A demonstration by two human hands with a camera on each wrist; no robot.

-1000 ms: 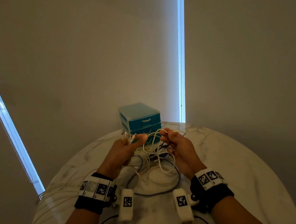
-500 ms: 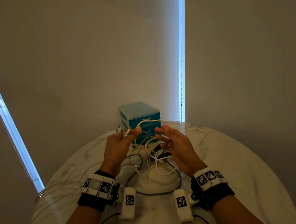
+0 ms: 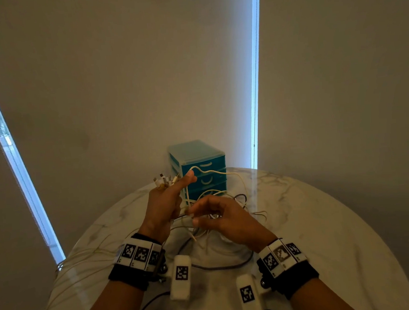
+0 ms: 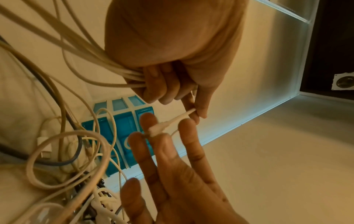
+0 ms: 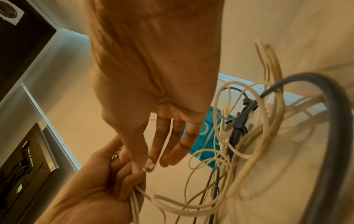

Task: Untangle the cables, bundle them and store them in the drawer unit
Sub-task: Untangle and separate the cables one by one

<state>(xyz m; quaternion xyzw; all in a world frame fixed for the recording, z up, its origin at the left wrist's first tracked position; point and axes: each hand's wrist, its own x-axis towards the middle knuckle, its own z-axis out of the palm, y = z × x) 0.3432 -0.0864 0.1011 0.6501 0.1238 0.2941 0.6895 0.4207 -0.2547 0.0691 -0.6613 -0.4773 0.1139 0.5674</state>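
Observation:
My left hand (image 3: 167,198) is raised over the table and grips a bundle of white cables (image 4: 118,75), their plugs (image 3: 164,180) sticking up above the fist. One white cable (image 3: 209,171) runs over its raised thumb, and a white connector (image 4: 162,127) is pinched at the thumb tip. My right hand (image 3: 202,213) reaches across with fingers (image 4: 168,153) straight, touching that connector and holding nothing. The tangle (image 5: 239,136) of white and dark grey cables lies beneath both hands. Behind them stands the teal drawer unit (image 3: 199,169), its drawers closed.
The round marble table (image 3: 325,231) ends close at the left and right. A dark grey cable (image 3: 218,266) loops toward me on it. Thin white cables (image 3: 84,257) trail off the left edge. Walls stand right behind the drawer unit.
My right hand let go of the white cable, opened and moved left to the left hand. The left hand rose with its bundle, thumb now up.

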